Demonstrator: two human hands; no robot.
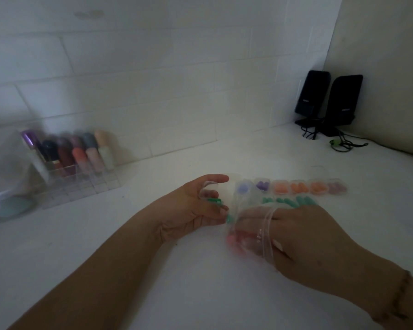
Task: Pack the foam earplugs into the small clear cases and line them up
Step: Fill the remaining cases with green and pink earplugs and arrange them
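Observation:
A row of small clear cases (293, 186) holding purple and orange earplugs lies on the white counter beyond my hands. Loose green earplugs (286, 201) lie in front of that row. My left hand (196, 210) holds a small clear case (209, 190) between thumb and fingers, with a green earplug (214, 201) at its fingertips. My right hand (303, 236) is pushed into a clear plastic bag (250, 232) that holds pink earplugs (233, 239). The picture is blurred.
A clear acrylic organizer (81, 177) with several lip-gloss tubes stands at the left against the tiled wall. Two black speakers (329, 101) with cables sit in the back right corner. A clear container (3, 186) is at the far left edge.

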